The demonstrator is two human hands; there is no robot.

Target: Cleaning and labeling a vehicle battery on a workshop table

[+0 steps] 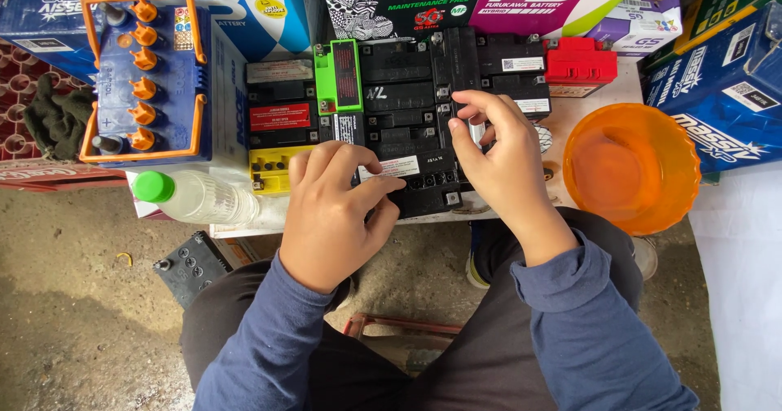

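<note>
Far left: a large blue battery [151, 81] with orange caps and an orange handle frame, standing untouched. Just below it lies a clear plastic bottle [199, 197] with a green cap, on its side.

Centre: a cluster of small black batteries on a low white board [570, 122], with a green one [339, 75], a yellow one [273, 169] and a red one [580, 61] among them.

The left hand [334, 215] rests on the nearest small black battery [419, 184], fingers curled loosely, fingertips pressing its white label strip at the front edge; not a full clasp. The right hand [497, 154] sits at the same battery's right top edge, fingers pinched together on something small; what it pinches I cannot tell.

Judgement: work on this one battery looks under way, not finished; both hands are occupied at it, and the neighbouring batteries look unhandled.

Right: an orange plastic bowl [631, 167], apart from the hands.
</note>
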